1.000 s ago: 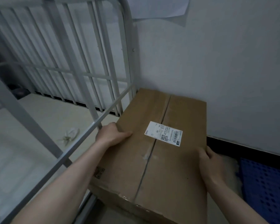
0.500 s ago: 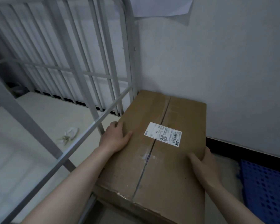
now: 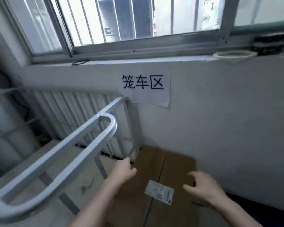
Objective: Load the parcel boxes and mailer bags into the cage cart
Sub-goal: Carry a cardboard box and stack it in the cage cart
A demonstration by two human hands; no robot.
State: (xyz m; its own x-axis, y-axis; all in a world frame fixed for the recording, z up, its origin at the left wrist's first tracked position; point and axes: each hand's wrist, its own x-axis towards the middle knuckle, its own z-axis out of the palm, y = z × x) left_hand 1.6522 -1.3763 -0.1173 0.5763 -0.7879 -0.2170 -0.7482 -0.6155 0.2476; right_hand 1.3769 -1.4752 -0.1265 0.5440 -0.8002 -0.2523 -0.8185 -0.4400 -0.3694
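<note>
A brown cardboard box (image 3: 175, 167) lies at 6 o'clock against the white wall, just right of the cage cart (image 3: 113, 128) and outside its bars. A white label (image 3: 159, 192) sits on top. The left hand (image 3: 124, 171), fingers curled, is at the box's left edge; blur hides whether it grips anything. The right hand (image 3: 203, 190) hangs over the box's right side at 5 o'clock, fingers spread and loosely bent, holding nothing.

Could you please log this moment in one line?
box: outside cage cart, by wall | left hand: curled at box's left edge, grip unclear | right hand: open, over box
</note>
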